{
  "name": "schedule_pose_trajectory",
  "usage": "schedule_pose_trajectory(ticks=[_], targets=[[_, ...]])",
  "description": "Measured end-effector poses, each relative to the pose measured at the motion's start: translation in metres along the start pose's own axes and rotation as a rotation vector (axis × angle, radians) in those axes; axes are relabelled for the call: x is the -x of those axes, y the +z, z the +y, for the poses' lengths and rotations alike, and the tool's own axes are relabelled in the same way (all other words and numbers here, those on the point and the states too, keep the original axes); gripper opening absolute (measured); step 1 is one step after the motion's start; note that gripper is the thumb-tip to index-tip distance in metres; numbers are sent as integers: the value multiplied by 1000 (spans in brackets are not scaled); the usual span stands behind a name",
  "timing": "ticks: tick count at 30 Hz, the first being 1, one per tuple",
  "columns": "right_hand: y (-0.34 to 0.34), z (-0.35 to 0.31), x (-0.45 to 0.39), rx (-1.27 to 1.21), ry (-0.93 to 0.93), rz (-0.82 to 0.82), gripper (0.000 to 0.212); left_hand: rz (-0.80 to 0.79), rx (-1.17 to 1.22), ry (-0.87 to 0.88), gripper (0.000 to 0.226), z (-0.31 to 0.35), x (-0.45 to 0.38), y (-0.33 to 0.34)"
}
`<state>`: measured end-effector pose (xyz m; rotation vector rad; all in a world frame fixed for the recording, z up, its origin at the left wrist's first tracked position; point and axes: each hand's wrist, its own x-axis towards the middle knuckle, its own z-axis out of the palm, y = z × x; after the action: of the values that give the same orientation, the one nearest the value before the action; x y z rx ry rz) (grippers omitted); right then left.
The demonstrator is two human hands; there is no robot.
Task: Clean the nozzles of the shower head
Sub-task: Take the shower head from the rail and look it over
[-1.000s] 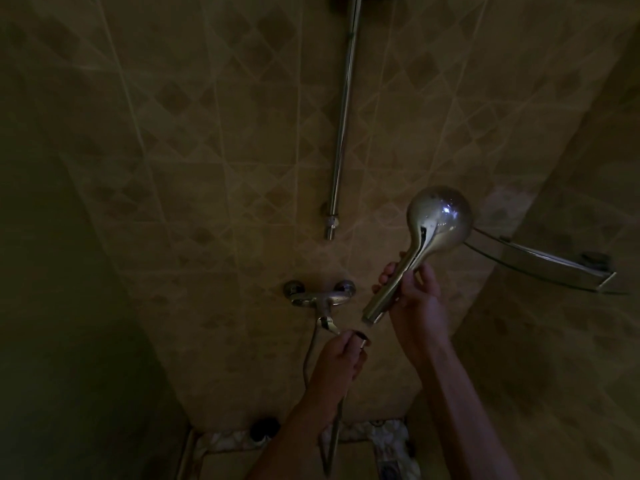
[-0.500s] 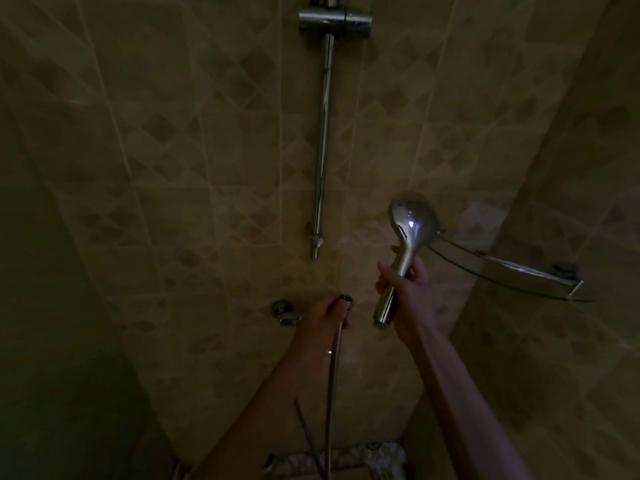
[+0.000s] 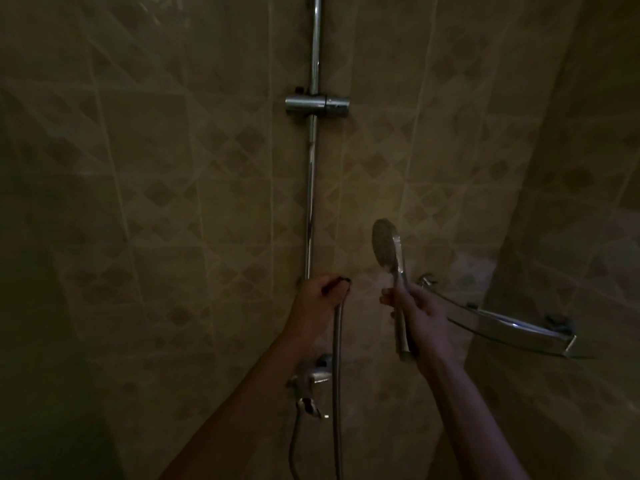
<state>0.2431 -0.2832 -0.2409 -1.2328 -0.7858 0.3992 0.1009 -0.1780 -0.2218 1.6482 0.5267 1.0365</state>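
Left hand, its grip curled round the free end of the hose, holds it just right of the slide rail; the hose hangs down past the mixer tap. Right hand grips the handle of the detached shower head, upright, nozzle face turned left toward the viewer. Glass shelf stands far right. Judged step: head freed for cleaning; next, rub the nozzles, which calls for a free hand.

The rail runs up the wall, with the bracket on it. Right of the rail stands the shower head, the shelf farther right. The tap sits below the rail.
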Motion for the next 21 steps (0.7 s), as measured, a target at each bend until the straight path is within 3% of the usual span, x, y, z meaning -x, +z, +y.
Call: schedule_pose_trajectory(ticks=[5,8,14,21], targets=[[-14,-14,-18,-203,238,-241,25,-23,-64,69,8,21,-32,5],[-19,-28,-28,-334,224,-317,31,-30,-87,119,7,43,-50,9],[-18,-76,-41,-320,81,-254,18,-30,-122,125,14,100,-93,16],[-33,-99,-55,-210,22,-195,30,-69,-393,266,18,170,-146,19]])
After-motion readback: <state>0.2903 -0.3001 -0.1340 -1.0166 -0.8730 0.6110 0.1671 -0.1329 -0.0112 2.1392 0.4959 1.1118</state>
